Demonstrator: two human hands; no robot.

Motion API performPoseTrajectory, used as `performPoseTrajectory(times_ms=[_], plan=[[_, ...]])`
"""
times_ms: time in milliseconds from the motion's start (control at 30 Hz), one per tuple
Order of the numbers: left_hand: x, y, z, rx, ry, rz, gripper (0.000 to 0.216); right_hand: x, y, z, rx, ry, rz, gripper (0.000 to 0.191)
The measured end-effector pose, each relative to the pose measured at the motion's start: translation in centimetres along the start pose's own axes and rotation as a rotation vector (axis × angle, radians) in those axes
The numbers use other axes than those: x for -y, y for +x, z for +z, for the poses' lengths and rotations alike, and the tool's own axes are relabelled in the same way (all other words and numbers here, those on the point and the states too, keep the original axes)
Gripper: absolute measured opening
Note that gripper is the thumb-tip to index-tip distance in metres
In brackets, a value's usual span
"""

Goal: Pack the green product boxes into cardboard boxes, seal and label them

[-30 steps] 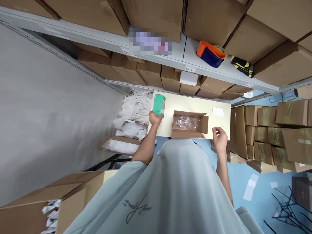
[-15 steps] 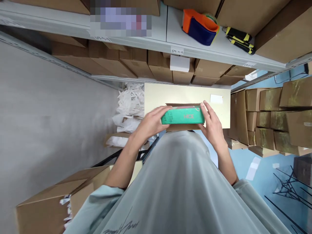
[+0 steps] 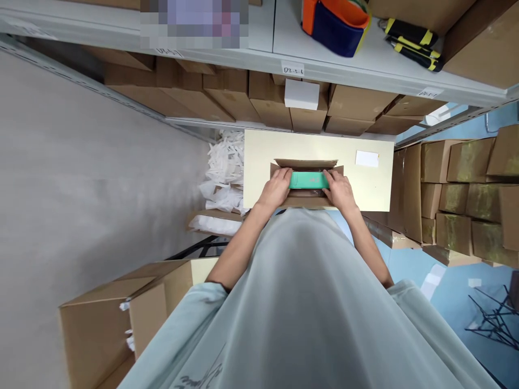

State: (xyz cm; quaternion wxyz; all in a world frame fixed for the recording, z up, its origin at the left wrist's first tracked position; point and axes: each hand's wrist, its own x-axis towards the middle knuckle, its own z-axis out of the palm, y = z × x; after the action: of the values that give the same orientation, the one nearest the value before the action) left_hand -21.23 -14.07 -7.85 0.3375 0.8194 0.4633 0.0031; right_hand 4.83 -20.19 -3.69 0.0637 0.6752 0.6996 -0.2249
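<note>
A long green box (image 3: 310, 180) with pale printing sits at the mouth of an open cardboard carton (image 3: 306, 202). My left hand (image 3: 277, 186) is closed on its left end, and my right hand (image 3: 339, 189) grips its right end. The carton's flaps stand up around the green box, and its lower part is hidden inside. Beneath the carton is a cream tabletop (image 3: 259, 151).
A shelf above holds an orange and blue tape dispenser (image 3: 336, 24) and black-yellow cutters (image 3: 416, 46). Cartons (image 3: 270, 97) line the shelf below. A white card (image 3: 367, 158) lies right on the table. Stacked boxes (image 3: 454, 202) stand right; a large open carton (image 3: 97, 324) is lower left.
The green box has gone down and forward from near my body into the carton's opening. Both hands moved with it, and the carton's flaps show more. My view has shifted slightly.
</note>
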Motion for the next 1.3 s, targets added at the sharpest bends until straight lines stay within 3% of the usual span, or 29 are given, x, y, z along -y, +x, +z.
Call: performPoseTrajectory(times_ms=[133,267,333,467,533,667,867,967,1067,1167,1300], plan=[[0.3,-1.6,-0.3,-0.133,-0.056,-0.055,0.064,-1.1,-1.5,-0.1,-0.134,0.106,0.002,0.053],[0.1,-3.8,-1.0,-0.352,-0.157,-0.149,0.053,-2.9,-4.1,0.0,-0.353,0.194,0.064,0.039],[0.0,-4.6,-1.1,-0.440,-0.195,-0.230,0.045,-3.7,-5.0,0.4,-0.395,0.214,0.120,0.037],[0.3,-5.1,0.1,-0.481,-0.182,-0.427,0.043,-4.4,-5.5,1.8,-0.345,0.271,0.227,0.029],[0.7,-5.0,1.2,-0.471,-0.162,-0.482,0.031,-4.5,-5.4,2.4,-0.302,0.297,0.248,0.022],[1.3,-4.7,3.0,-0.485,-0.149,-0.512,0.007,-4.6,-5.1,2.7,-0.271,0.305,0.243,0.016],[0.4,-7.4,3.1,-0.564,-0.195,-0.486,0.011,-2.7,-6.2,1.9,-0.322,0.268,0.175,0.020],[0.4,-11.6,2.9,-0.639,-0.205,-0.509,0.011,-0.1,-7.1,2.0,-0.335,0.257,0.100,0.020],[1.4,-18.0,3.6,-0.691,-0.207,-0.584,0.011,3.7,-7.6,3.0,-0.313,0.250,-0.011,0.021],[2.8,-26.1,5.4,-0.760,-0.231,-0.715,0.011,9.0,-7.7,4.9,-0.268,0.230,-0.155,0.023],[4.4,-38.1,9.5,-0.904,-0.291,-0.945,0.008,17.8,-8.3,8.6,-0.177,0.191,-0.408,0.028]])
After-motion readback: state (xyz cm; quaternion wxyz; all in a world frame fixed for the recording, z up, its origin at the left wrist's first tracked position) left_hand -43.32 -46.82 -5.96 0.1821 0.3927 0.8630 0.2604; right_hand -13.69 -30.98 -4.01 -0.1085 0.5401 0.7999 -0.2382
